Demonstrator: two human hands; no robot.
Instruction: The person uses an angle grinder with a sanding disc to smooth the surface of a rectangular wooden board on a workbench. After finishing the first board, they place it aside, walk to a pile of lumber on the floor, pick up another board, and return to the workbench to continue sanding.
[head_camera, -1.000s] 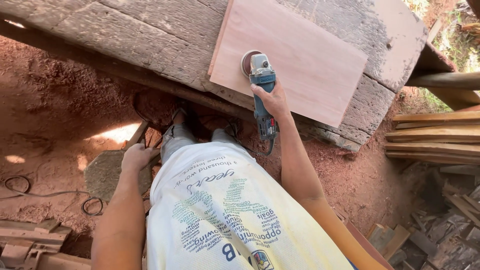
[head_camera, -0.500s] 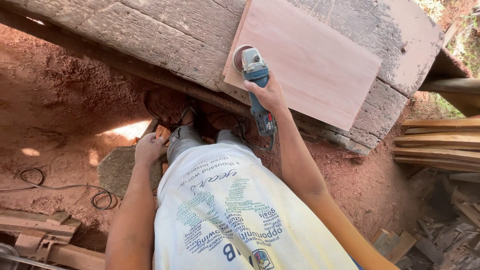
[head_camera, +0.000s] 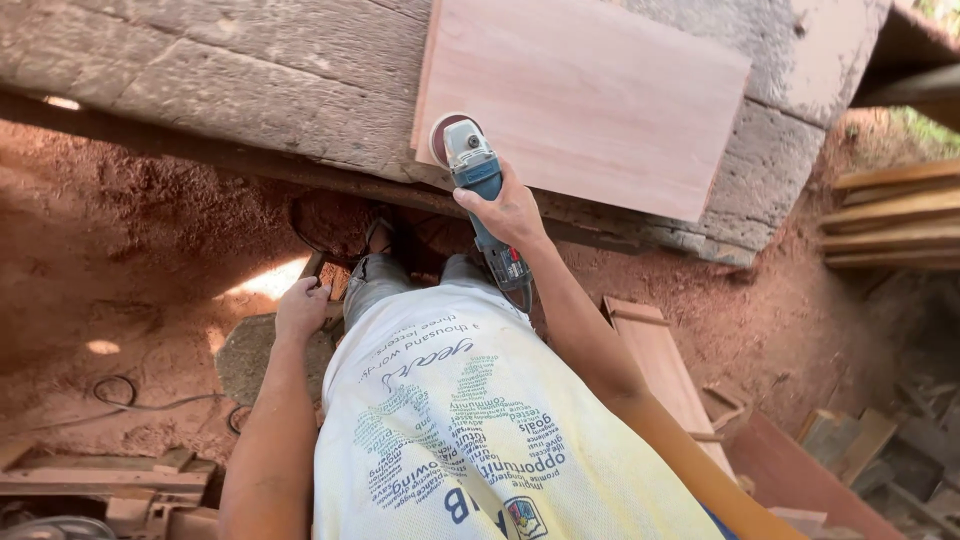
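1. The workbench (head_camera: 230, 80), a run of rough grey weathered slabs, fills the top of the view; its far edge and both ends are cut off by the frame.
2. Red sawdust-covered ground (head_camera: 120, 240) lies below it, with a dark cable (head_camera: 120, 400) looping across the dirt and stacked timber (head_camera: 890, 220) at the right edge.
3. A pale pink board (head_camera: 590, 100) lies flat on the bench, its top edge out of view.
4. The person's printed shirt (head_camera: 480, 440) hides the legs and much of the ground beneath.
5. The right hand (head_camera: 510, 215) is wrapped tightly around a blue angle grinder (head_camera: 482, 185), whose disc sits at the board's lower left corner; whether it touches the wood is hard to tell.
6. The left hand (head_camera: 300, 310) hangs low beside the thigh, fingers loosely curled, apparently holding nothing.
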